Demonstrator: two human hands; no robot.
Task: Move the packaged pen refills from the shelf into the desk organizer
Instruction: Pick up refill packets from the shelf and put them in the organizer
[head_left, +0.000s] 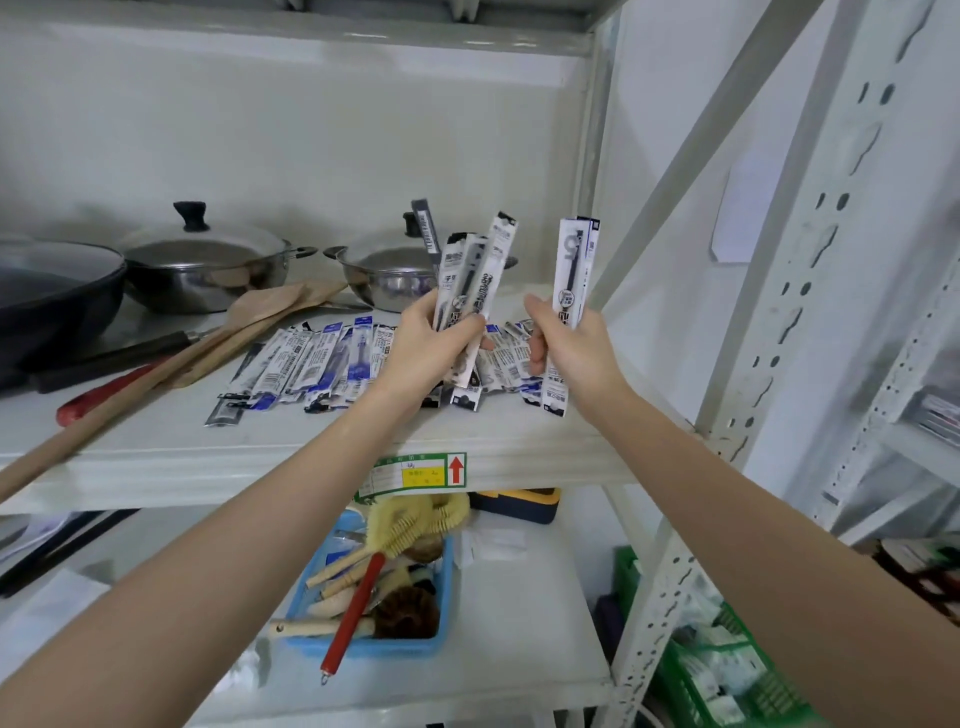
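Both hands raised over shelf, gripping refill packs.
Left hand clutches several packs; right hand one pack; more packs lie below.

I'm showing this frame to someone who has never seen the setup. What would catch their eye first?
Two bare hands raised in the middle: the left hand grips a fan of black-and-white refill packs, the right hand holds another pack. Behind them, more blue-and-white packs lie spread on the white shelf, with steel pots further back on the left.
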